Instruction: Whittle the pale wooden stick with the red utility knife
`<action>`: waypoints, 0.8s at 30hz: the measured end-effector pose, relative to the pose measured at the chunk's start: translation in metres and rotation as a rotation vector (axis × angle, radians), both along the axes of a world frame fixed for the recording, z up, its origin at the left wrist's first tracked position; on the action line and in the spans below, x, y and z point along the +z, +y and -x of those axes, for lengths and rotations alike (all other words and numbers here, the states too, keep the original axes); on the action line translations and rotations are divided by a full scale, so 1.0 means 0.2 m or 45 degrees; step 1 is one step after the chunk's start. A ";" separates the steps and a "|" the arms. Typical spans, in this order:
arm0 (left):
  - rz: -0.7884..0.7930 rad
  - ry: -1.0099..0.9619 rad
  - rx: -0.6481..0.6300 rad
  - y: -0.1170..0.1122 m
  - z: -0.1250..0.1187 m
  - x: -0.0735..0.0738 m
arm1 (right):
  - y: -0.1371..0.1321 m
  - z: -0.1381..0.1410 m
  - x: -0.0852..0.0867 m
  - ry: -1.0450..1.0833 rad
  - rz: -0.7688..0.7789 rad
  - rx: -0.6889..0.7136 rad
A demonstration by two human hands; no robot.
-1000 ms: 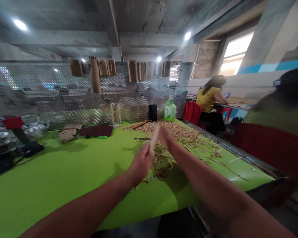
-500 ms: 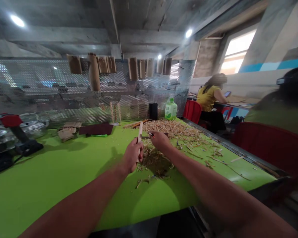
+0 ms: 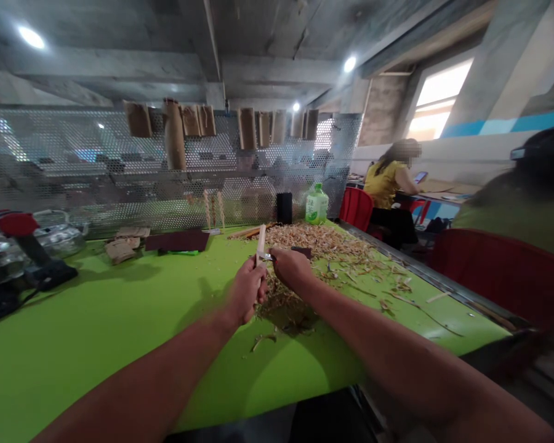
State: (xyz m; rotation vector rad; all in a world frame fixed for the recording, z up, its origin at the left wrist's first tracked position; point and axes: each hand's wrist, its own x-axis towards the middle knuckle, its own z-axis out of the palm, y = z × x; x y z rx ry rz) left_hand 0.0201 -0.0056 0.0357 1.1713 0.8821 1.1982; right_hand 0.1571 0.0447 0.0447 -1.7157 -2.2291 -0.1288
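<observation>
My left hand (image 3: 245,291) is closed around a pale wooden stick (image 3: 261,242) that it holds nearly upright above the green table (image 3: 120,326). My right hand (image 3: 290,268) is closed on a small knife (image 3: 286,253) with a dark handle; its blade rests against the stick near my left fingers. Both hands hover over a heap of wood shavings (image 3: 314,246) that spreads toward the back right of the table.
A perforated metal screen (image 3: 120,166) with brown paper bags hung along its top closes the table's far side. A green bottle (image 3: 316,205), a black cup (image 3: 284,208), a dark flat board (image 3: 178,240) and a red-topped tool (image 3: 25,246) stand around. Two people sit at the right on red chairs (image 3: 503,271).
The stick has gone from tilted to nearly upright in my left hand. My right hand has let go of its far end and come back with the knife against it.
</observation>
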 end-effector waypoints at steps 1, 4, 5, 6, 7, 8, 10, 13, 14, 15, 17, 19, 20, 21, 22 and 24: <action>-0.003 0.001 0.000 0.00 0.00 0.00 | 0.00 0.00 0.00 -0.012 -0.001 0.000; 0.000 0.014 0.015 -0.02 -0.02 0.01 | 0.01 -0.01 0.01 -0.035 -0.007 0.007; 0.002 0.024 0.025 -0.02 -0.02 0.01 | 0.01 -0.01 0.01 -0.041 -0.015 0.008; 0.001 0.032 0.034 -0.02 -0.02 0.00 | 0.02 -0.01 0.01 -0.046 -0.022 0.007; -0.004 0.036 0.042 -0.02 -0.03 0.00 | 0.02 -0.01 0.01 -0.050 -0.033 0.009; -0.014 0.041 0.051 -0.02 -0.03 -0.01 | 0.02 -0.02 0.01 -0.053 -0.043 0.010; -0.038 0.054 0.060 -0.03 -0.03 -0.01 | 0.03 -0.02 0.01 -0.053 -0.070 0.006; -0.041 0.082 0.043 -0.06 -0.03 -0.01 | 0.03 -0.03 0.01 -0.064 -0.101 -0.003; -0.029 0.085 0.039 -0.07 -0.03 0.00 | 0.04 -0.03 0.01 -0.066 -0.108 0.000; -0.006 0.085 0.033 -0.09 -0.04 0.01 | 0.05 -0.04 0.01 -0.060 -0.116 0.001; 0.063 0.081 0.008 -0.14 -0.05 0.02 | 0.07 -0.07 0.02 -0.021 -0.096 -0.052; 0.130 0.063 -0.038 -0.17 -0.06 0.03 | 0.10 -0.10 0.03 0.027 -0.060 -0.147; 0.147 0.051 -0.064 -0.18 -0.07 0.04 | 0.12 -0.12 0.03 0.048 -0.041 -0.198; 0.153 0.038 -0.084 -0.19 -0.08 0.04 | 0.13 -0.13 0.03 0.065 -0.032 -0.236; 0.149 0.026 -0.095 -0.19 -0.08 0.05 | 0.14 -0.14 0.04 0.076 -0.034 -0.254; 0.148 0.026 -0.099 -0.20 -0.08 0.06 | 0.16 -0.15 0.04 0.085 -0.045 -0.255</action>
